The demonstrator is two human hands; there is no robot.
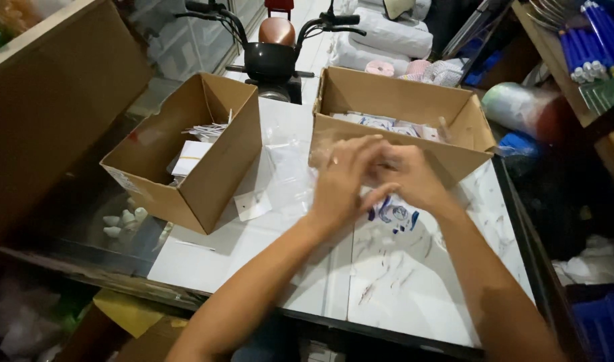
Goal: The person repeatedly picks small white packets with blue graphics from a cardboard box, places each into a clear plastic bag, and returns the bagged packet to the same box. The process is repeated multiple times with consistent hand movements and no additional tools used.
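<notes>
Together, left hand and right hand finger a clear plastic bag.

The tabletop is white marble-patterned with thin grey and reddish-brown veins, and both cardboard boxes — the left box and the right box — are plain tan-brown. The small packet under the hands is white with blue and dark-blue print, the clear bag beside it is colourless and glossy, and the card near the left box is white. Beyond, the scooter is black with a copper-brown seat, and the pens on the shelf are blue with white caps.
</notes>
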